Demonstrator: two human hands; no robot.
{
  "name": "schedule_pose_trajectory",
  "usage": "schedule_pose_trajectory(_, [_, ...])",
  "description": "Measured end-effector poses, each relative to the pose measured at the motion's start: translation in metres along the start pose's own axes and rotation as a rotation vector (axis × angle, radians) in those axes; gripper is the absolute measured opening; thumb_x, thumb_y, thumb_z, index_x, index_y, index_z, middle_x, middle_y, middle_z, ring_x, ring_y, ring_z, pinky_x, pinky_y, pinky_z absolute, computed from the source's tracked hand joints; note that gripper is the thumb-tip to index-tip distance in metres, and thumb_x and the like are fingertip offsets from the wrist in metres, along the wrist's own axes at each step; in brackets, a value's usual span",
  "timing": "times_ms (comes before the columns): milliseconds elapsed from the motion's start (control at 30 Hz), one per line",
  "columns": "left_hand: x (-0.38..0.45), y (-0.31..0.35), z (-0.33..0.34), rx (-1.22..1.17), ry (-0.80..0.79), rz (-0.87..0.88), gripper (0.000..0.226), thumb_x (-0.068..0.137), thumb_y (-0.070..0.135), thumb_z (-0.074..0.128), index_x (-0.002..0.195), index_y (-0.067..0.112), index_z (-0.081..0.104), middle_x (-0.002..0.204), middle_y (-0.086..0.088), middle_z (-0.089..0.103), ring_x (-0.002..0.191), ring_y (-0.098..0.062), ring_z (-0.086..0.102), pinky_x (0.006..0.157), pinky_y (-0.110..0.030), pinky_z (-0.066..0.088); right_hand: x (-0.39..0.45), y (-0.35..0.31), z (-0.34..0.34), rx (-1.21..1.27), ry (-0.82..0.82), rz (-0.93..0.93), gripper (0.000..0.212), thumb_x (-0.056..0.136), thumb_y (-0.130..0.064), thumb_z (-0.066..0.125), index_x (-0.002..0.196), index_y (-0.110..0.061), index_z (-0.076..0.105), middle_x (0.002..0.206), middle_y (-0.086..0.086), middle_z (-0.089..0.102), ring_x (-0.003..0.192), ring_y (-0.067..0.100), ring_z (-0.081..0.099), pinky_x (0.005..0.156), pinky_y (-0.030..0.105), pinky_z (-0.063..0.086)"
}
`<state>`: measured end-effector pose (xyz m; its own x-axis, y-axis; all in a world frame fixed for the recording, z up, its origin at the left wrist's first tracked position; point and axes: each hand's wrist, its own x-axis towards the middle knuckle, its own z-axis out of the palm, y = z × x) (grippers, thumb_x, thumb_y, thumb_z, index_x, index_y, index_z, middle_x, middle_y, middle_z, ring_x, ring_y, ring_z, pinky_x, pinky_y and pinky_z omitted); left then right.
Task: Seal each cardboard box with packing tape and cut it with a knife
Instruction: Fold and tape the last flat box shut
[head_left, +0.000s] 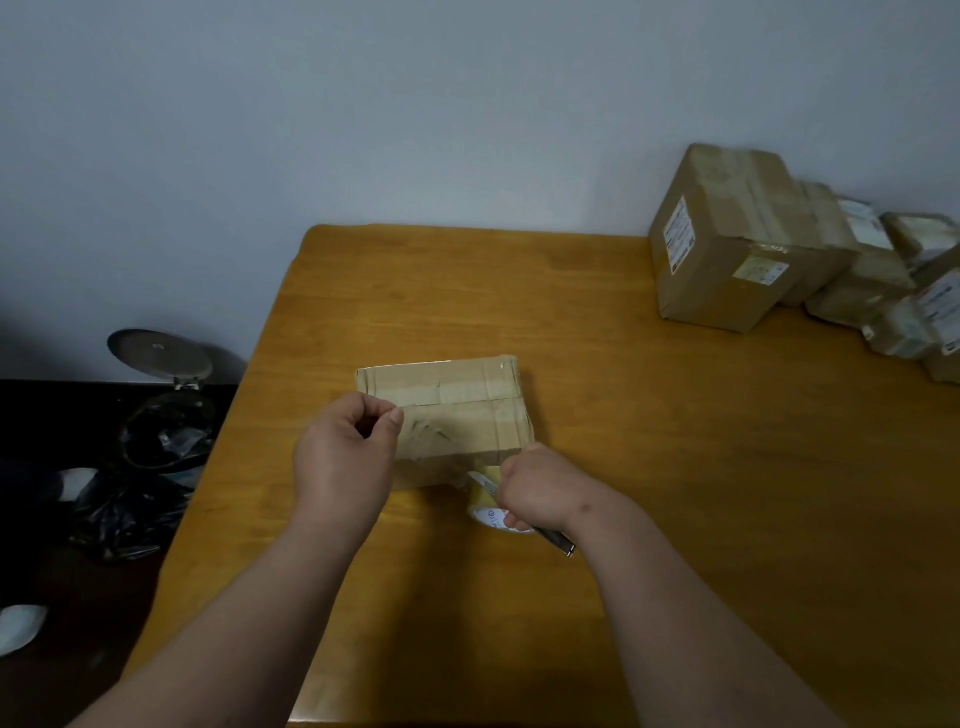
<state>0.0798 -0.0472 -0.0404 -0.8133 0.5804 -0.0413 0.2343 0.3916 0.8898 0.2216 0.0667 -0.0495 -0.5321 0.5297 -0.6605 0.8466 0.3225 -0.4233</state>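
Low over the middle of the wooden table (597, 322), the right hand (537, 486) is closed in a fist round a knife (519, 512), its dark handle sticking out below the wrist and its blade slanting up to the left towards the near right corner of the cardboard box (457, 410). Just under that hand sits a roll of packing tape (488, 506), partly hidden by the fingers and touching or nearly touching the box's near side. The left hand (345, 460) hovers at the box's near left corner with fingers curled and thumb meeting forefinger in a pinch; whether it has hold of a tape end is too small to tell. Bands of tape already cross the box's top. Far off at the table's right back corner stands a stack of sealed boxes (727, 244) with labels. On the floor to the left are a pedal bin (166, 384) with its lid up and black bags (124, 514).
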Motion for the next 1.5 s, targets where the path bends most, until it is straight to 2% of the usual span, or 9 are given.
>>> schedule_pose_trajectory(133, [0.004,-0.002,0.001,-0.026,0.018,-0.046,0.014,0.092,0.026,0.065,0.078,0.027,0.065,0.077,0.006,0.066,0.074,-0.013,0.063,0.057,-0.028,0.046,-0.005,0.003,0.001,-0.007,0.012,-0.010,0.010,0.091,-0.014,0.050,0.093,-0.010,0.059,0.078,0.002,0.053,0.069,0.018,0.049,0.064,0.026,0.042])
schedule_pose_trajectory(233, [0.007,-0.003,0.001,-0.049,0.030,-0.072,0.013,0.092,0.026,0.064,0.079,0.026,0.065,0.078,0.005,0.067,0.076,-0.014,0.063,0.059,-0.029,0.047,-0.010,0.003,0.001,0.035,0.025,-0.016,0.019,0.093,-0.006,0.044,0.077,-0.012,0.052,0.078,0.001,0.046,0.087,0.021,0.047,0.073,0.026,0.033])
schedule_pose_trajectory(367, [0.008,0.000,0.003,-0.060,0.017,-0.075,0.014,0.092,0.026,0.065,0.079,0.026,0.065,0.078,0.005,0.067,0.077,-0.015,0.063,0.059,-0.029,0.046,-0.002,0.010,-0.001,-0.041,0.058,-0.030,0.027,0.091,-0.016,0.054,0.068,-0.021,0.041,0.075,-0.002,0.044,0.064,0.010,0.040,0.064,0.025,0.040])
schedule_pose_trajectory(600, [0.008,-0.003,0.002,-0.059,0.002,-0.071,0.013,0.093,0.025,0.064,0.080,0.026,0.064,0.081,0.004,0.067,0.080,-0.017,0.065,0.064,-0.034,0.053,-0.011,0.018,-0.009,0.006,0.005,-0.061,0.026,0.090,-0.015,0.051,0.065,-0.016,0.043,0.073,0.006,0.049,0.059,0.017,0.040,0.051,0.021,0.030])
schedule_pose_trajectory(800, [0.010,-0.009,0.000,-0.071,0.006,-0.108,0.013,0.093,0.026,0.064,0.081,0.025,0.065,0.082,0.003,0.068,0.081,-0.019,0.065,0.066,-0.036,0.054,-0.018,0.016,-0.024,0.199,0.038,-0.103,0.023,0.086,-0.012,0.051,0.067,-0.013,0.040,0.077,0.005,0.041,0.065,0.016,0.035,0.054,0.030,0.026])
schedule_pose_trajectory(967, [0.012,-0.008,-0.002,-0.074,0.011,-0.125,0.012,0.094,0.026,0.063,0.082,0.025,0.065,0.082,0.003,0.068,0.077,-0.018,0.065,0.058,-0.030,0.050,-0.005,0.008,-0.016,0.100,0.003,-0.089,0.030,0.092,-0.015,0.047,0.064,-0.016,0.037,0.069,0.001,0.038,0.058,0.014,0.032,0.053,0.032,0.029])
schedule_pose_trajectory(1133, [0.012,-0.007,-0.002,-0.083,0.005,-0.123,0.011,0.094,0.025,0.062,0.083,0.024,0.065,0.083,0.004,0.068,0.078,-0.016,0.065,0.059,-0.030,0.051,0.003,0.002,-0.006,0.024,0.000,-0.083,0.027,0.096,-0.022,0.046,0.070,-0.021,0.047,0.075,-0.002,0.049,0.065,0.011,0.044,0.059,0.018,0.036])
schedule_pose_trajectory(1300, [0.011,-0.009,-0.003,-0.105,0.003,-0.128,0.009,0.094,0.024,0.062,0.086,0.022,0.066,0.087,0.002,0.069,0.082,-0.017,0.065,0.061,-0.028,0.048,-0.001,-0.002,-0.004,0.127,0.027,-0.130,0.033,0.090,-0.017,0.050,0.061,-0.015,0.036,0.078,0.004,0.039,0.066,0.014,0.037,0.056,0.030,0.031])
schedule_pose_trajectory(1500, [0.011,-0.007,-0.002,-0.096,0.009,-0.119,0.009,0.094,0.025,0.063,0.085,0.023,0.066,0.085,0.004,0.068,0.081,-0.015,0.064,0.059,-0.026,0.046,0.006,-0.015,-0.006,0.061,-0.023,-0.125,0.035,0.085,-0.016,0.051,0.054,-0.015,0.035,0.060,0.001,0.034,0.054,0.015,0.031,0.048,0.029,0.023])
